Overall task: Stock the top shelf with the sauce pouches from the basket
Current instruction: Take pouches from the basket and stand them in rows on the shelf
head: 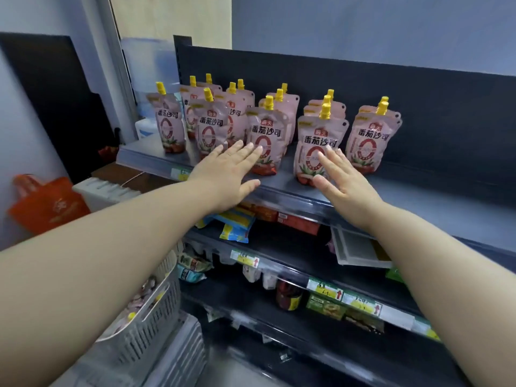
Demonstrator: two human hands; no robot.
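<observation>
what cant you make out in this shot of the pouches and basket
Head view only:
- Basket: how many pouches remain; the left forearm covers it and its inside is blurred.
- Back-row sauce pouches: exact count, hidden behind the front ones.
- Price tags lower down: print too small.
- Whether the left hand and right hand touch the pouches: unclear.

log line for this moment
left hand open | right hand open | sauce pouches upright on top shelf | basket lower left
</observation>
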